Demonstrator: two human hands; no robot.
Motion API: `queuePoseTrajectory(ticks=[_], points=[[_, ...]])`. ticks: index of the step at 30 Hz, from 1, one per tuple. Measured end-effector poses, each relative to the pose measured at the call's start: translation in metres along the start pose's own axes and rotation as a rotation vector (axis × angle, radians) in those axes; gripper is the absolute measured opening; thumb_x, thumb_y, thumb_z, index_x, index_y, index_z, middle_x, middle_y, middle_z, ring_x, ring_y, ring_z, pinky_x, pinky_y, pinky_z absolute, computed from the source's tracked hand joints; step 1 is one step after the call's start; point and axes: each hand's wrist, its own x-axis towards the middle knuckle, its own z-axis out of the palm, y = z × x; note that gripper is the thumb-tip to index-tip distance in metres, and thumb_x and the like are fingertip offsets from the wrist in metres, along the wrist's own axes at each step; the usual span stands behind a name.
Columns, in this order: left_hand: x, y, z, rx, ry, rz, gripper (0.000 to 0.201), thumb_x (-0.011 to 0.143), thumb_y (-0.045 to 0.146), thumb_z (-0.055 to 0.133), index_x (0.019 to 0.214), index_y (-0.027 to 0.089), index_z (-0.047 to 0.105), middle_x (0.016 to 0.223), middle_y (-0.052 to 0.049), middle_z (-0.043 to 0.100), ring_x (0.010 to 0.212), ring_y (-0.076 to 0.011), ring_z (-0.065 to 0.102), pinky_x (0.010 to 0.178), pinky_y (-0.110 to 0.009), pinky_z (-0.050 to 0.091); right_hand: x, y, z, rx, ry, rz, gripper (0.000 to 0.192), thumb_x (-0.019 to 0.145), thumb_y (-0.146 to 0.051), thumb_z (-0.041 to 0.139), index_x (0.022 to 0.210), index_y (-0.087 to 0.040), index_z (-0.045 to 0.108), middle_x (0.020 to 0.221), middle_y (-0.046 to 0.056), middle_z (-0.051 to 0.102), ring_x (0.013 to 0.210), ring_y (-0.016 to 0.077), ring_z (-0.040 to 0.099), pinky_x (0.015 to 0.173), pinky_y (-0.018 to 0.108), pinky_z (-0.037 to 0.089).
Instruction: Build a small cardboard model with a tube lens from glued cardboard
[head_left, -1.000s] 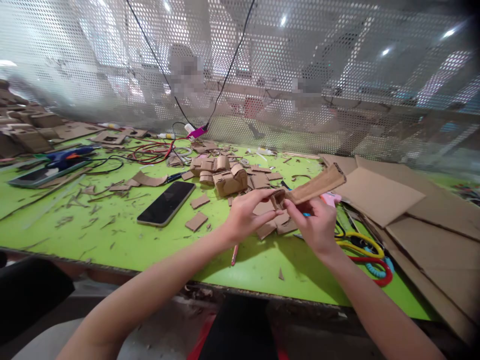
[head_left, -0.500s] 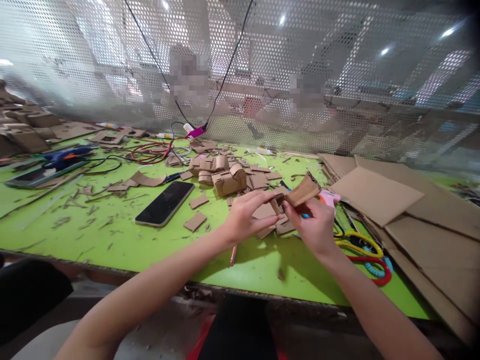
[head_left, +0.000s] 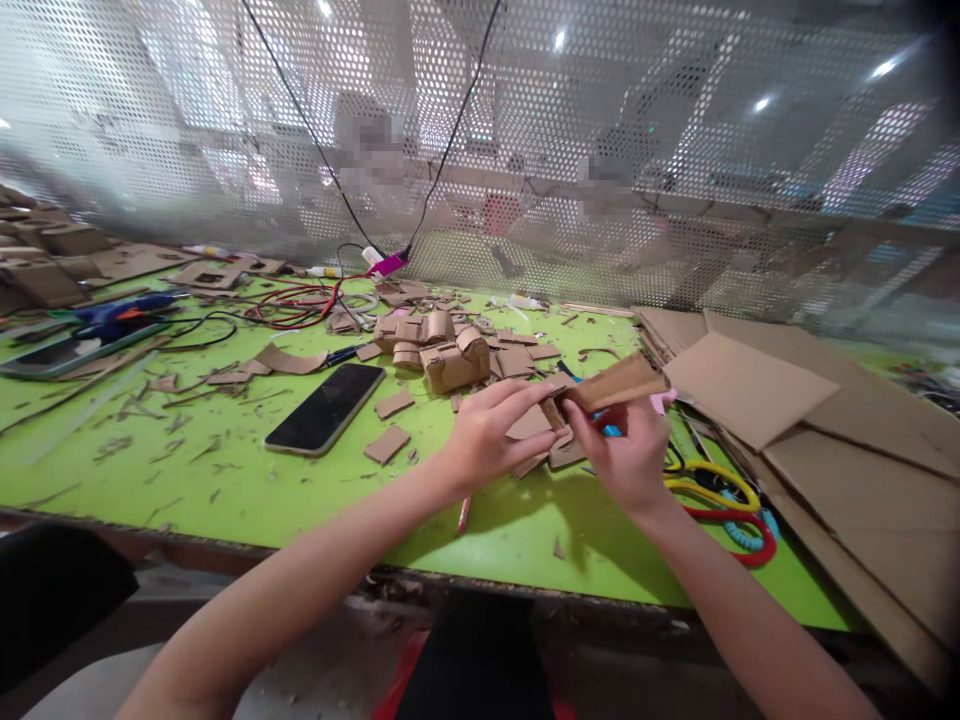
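1. Since half a second ago the cardboard strip [head_left: 619, 384] has swung out longer toward 2 o'clock; a second ago it reached farther still, so it has gone out, in and partly out again, while both hands have kept their place above the green table [head_left: 247, 490].
2. Left hand [head_left: 491, 435] pinches the strip's near end between thumb and fingertips; right hand [head_left: 630, 450] is closed on the same end from the 3 o'clock side, the two hands touching.
3. Room: bare green lies at 6 to 8 o'clock, between the hands and the table's near edge. At 3 o'clock the scissors [head_left: 712, 485] sit just beside the right wrist, with cardboard sheets [head_left: 750, 385] stacked beyond. At 12 o'clock a small cardboard model [head_left: 457, 362] stands near; a phone [head_left: 326, 407] lies at 9 to 10 o'clock, well apart.
4. The strip's long axis runs from the fingers up and away toward 2 o'clock, its free end raised above the table.
5. Hidden: the strip's gripped end is covered by fingers (its fold there is hard to read). Scraps under the hands are partly masked. The perforated screen [head_left: 675, 180] blurs everything behind it.
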Motion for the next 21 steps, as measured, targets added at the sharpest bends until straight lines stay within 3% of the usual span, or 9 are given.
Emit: queuePoseTrajectory(ticks=[3,8,13,21], points=[[0.002,0.001,-0.002,0.018,0.002,-0.028,0.035,0.078,0.032,0.068,0.110,0.019,0.063,0.095,-0.008,0.070,0.084,-0.0173,0.067,0.075,-0.027,0.055,0.000,0.001,-0.001,-0.030,0.046,-0.027,0.010,0.081,-0.024,0.064,0.089,-0.022,0.059,0.069,-0.001,0.065,0.051,0.0114,0.059,0.049,0.023,0.049],[0.002,-0.001,-0.001,0.063,0.007,-0.003,0.034,0.078,0.034,0.067,0.106,0.016,0.064,0.093,-0.009,0.071,0.083,-0.0184,0.068,0.073,-0.028,0.056,0.005,0.005,-0.006,-0.170,0.061,-0.191,0.004,0.081,-0.021,0.064,0.081,-0.022,0.060,0.065,-0.001,0.065,0.051,0.0122,0.059,0.054,0.025,0.049],[0.002,0.002,-0.001,0.128,0.031,-0.007,0.031,0.077,0.034,0.066,0.102,0.016,0.063,0.091,-0.008,0.071,0.081,-0.0175,0.068,0.073,-0.027,0.056,0.006,0.012,-0.004,-0.125,0.076,-0.337,0.018,0.079,-0.016,0.063,0.096,-0.023,0.063,0.081,0.003,0.071,0.076,0.0190,0.067,0.075,0.033,0.053],[-0.001,-0.002,-0.003,0.167,0.043,0.098,0.035,0.081,0.038,0.064,0.106,0.015,0.060,0.084,-0.006,0.065,0.071,-0.0137,0.065,0.063,-0.023,0.055,0.004,0.016,0.001,0.060,0.052,-0.290,0.024,0.076,-0.014,0.068,0.098,-0.023,0.063,0.083,0.003,0.070,0.075,0.0187,0.067,0.078,0.037,0.055]])
